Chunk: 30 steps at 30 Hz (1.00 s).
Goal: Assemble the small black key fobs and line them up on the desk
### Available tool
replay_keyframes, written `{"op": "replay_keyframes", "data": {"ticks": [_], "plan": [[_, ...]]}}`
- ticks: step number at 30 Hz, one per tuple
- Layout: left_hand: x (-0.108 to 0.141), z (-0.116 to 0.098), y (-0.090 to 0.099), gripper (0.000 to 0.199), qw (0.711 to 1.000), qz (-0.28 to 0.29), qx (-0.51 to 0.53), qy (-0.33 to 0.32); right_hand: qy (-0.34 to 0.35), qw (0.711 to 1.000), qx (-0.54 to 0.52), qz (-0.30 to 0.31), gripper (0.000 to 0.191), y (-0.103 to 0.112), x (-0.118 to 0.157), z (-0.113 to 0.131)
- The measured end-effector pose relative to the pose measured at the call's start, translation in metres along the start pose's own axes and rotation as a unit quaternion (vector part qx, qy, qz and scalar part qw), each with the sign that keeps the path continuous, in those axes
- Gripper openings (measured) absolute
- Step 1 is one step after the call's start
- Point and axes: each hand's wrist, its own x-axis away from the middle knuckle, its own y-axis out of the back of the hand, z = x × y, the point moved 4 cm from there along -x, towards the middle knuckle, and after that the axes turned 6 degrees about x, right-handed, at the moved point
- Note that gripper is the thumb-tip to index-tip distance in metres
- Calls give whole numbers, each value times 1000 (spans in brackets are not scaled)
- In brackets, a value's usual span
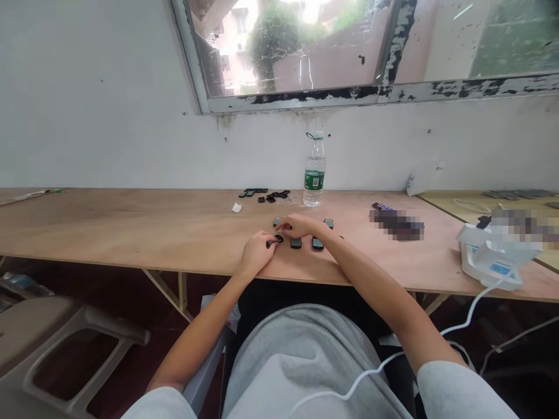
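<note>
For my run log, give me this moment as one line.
left hand: holding small black piece | right hand: close beside it | bottle: upright beyond hands

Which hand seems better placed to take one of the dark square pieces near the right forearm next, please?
Right, I think: the right hand is close to a dark square piece, while the left hand holds a small black part. Whether the right fingers hold anything is unclear.
</note>
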Motion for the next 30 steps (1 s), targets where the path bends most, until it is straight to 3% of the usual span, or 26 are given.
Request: {"op": "replay_keyframes", "data": {"ticks": [6,17,23,27,30], "plan": [[-1,-3,1,13,999,15,38,11,-24,992,-76,-102,22,7,7,0],[-1,-1,-1,15,1000,23,21,-1,-18,990,-99,-96,15,-10,0,4],[-1,-5,1,14,1000,29,10,-2,-69,992,-89,-62,9,-11,1,6],[-1,-6,0,15,999,31,3,-9,-79,993,-67,-51,31,-7,2,9],[-2,-5,0,15,999,32,-2,-13,-67,995,-68,-35,35,-6,2,10]]}}
